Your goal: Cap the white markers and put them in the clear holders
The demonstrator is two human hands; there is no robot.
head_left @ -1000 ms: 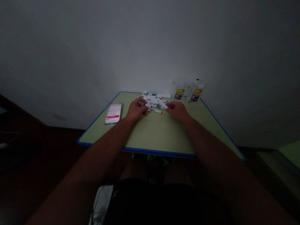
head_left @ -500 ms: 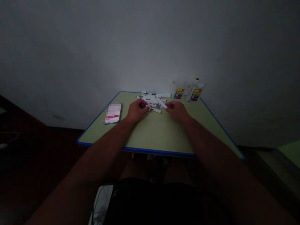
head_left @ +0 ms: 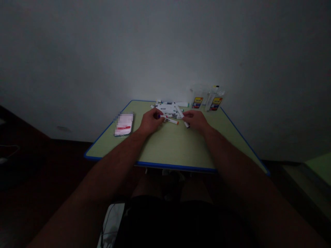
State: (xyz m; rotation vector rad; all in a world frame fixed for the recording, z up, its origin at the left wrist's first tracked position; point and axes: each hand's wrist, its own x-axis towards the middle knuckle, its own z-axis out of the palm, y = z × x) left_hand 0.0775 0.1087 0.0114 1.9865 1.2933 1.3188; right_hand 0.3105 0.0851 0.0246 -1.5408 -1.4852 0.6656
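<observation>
My left hand (head_left: pixel 152 121) is closed by the left side of a loose pile of white markers (head_left: pixel 165 107), its fingers round a purple-ended marker (head_left: pixel 159 116). An orange-ended marker (head_left: pixel 172 121) extends to the right from beside its fingertips. On the pile's right side, my right hand (head_left: pixel 195 120) pinches a white marker (head_left: pixel 179 111) with a dark lower end. That marker slants from the pile down toward me. The palms of both hands are hidden.
A phone (head_left: pixel 124 124) lies at the left of the green table (head_left: pixel 176 148), which has a blue edge. Two clear packages with yellow labels, one at the back right (head_left: pixel 197 102) and one beside it (head_left: pixel 215 103), stand against the wall.
The marker in my right hand has turned steeper, and its dark lower end now shows below my fingers. My left hand has hardly moved.
</observation>
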